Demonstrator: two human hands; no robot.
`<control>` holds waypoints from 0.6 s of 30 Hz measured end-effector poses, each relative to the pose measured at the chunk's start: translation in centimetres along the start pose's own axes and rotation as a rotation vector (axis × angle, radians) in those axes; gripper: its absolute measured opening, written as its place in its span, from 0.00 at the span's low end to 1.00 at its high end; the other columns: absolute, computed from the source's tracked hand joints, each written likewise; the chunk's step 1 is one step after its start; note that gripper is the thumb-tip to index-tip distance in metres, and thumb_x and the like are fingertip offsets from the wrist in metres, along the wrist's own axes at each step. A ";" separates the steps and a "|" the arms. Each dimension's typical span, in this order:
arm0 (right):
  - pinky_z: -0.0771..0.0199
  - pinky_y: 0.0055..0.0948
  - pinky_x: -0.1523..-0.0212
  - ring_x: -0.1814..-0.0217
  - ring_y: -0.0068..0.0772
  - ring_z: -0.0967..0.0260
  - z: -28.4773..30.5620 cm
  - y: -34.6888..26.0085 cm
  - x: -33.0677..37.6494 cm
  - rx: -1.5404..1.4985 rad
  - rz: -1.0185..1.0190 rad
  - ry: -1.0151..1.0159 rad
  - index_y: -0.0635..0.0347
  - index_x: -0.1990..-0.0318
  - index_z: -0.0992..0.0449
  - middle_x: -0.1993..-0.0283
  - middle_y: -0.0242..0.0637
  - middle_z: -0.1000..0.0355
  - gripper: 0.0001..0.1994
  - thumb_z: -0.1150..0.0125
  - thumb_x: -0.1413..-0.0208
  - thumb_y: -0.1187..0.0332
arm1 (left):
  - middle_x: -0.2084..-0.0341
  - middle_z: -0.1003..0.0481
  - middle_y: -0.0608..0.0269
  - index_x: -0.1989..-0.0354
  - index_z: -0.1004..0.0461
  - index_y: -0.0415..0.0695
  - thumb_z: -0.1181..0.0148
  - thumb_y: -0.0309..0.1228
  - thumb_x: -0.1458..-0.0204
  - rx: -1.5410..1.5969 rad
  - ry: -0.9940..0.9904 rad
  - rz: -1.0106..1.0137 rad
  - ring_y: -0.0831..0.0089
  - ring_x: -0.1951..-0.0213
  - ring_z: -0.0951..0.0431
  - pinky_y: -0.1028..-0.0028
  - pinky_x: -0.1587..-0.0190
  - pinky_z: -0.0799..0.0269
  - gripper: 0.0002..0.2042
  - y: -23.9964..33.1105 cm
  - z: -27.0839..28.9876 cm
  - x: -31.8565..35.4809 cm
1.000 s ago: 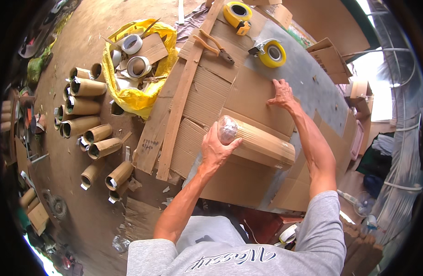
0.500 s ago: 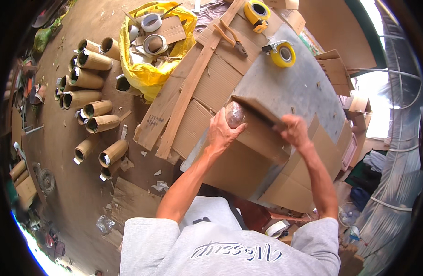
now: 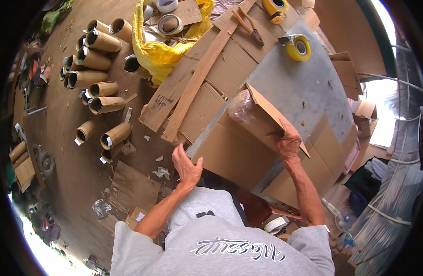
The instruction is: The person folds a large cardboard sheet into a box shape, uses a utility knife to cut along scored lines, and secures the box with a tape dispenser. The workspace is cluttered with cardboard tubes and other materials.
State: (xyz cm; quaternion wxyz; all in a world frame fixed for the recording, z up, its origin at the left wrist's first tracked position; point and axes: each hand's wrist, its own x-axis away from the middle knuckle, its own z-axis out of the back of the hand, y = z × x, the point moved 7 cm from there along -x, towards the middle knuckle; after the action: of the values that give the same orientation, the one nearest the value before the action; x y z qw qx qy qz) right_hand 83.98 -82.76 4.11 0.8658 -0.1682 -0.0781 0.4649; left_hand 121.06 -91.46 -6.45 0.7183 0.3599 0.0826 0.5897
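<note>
A flat cardboard sheet (image 3: 234,149) lies across the near side of the grey tabletop (image 3: 285,69), one flap (image 3: 269,108) raised along its far side. Against that flap rests a long bundle (image 3: 242,106) in shiny clear plastic, its rounded end showing at the upper left. My right hand (image 3: 289,140) grips the flap's right end beside the bundle, fingers bent round the edge. Nothing is in my left hand (image 3: 187,168), which hovers off the sheet's near left corner with thumb and fingers apart.
Pliers (image 3: 248,26), a yellow tape dispenser (image 3: 298,48) and a yellow tape measure (image 3: 276,17) lie toward the far side. A yellow bag (image 3: 163,66) holds tape rolls and cardboard scraps. Several tan tubes (image 3: 105,105) stand on the floor. Wooden strips (image 3: 202,76) line the left.
My left hand has let go of the bundle's end and drawn back toward me, opening. My right hand has come lower along the flap, which now leans over the bundle. The view has shifted slightly.
</note>
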 end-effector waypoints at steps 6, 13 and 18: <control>0.22 0.40 0.48 0.48 0.51 0.22 -0.2 0.3 -0.5 -0.004 -0.050 -0.036 0.61 0.47 0.21 0.50 0.48 0.20 0.34 0.16 0.69 0.66 | 0.58 0.26 0.56 0.51 0.36 0.36 0.28 0.31 0.48 0.992 -0.389 0.825 0.74 0.62 0.23 0.73 0.61 0.22 0.23 -5.5 -7.8 5.1; 0.21 0.39 0.48 0.49 0.50 0.22 -0.2 0.8 -0.2 0.007 -0.033 -0.027 0.61 0.48 0.20 0.50 0.47 0.20 0.34 0.16 0.70 0.67 | 0.61 0.20 0.55 0.50 0.31 0.37 0.36 0.32 0.41 0.726 -0.489 0.771 0.70 0.70 0.18 0.71 0.70 0.21 0.16 -5.6 -6.9 4.8; 0.21 0.38 0.47 0.48 0.49 0.22 -0.3 0.7 0.0 0.021 -0.014 0.013 0.61 0.48 0.20 0.49 0.47 0.20 0.34 0.17 0.70 0.67 | 0.66 0.18 0.53 0.56 0.25 0.37 0.41 0.35 0.38 0.426 -0.526 0.574 0.67 0.66 0.15 0.70 0.62 0.18 0.12 -6.5 -6.7 4.6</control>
State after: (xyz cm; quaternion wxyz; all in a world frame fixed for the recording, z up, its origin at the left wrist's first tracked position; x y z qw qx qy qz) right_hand 83.49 -82.49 3.57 0.8712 -0.1617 -0.0687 0.4584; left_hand 123.84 -84.74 -13.93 0.4320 0.6460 -0.0863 0.6234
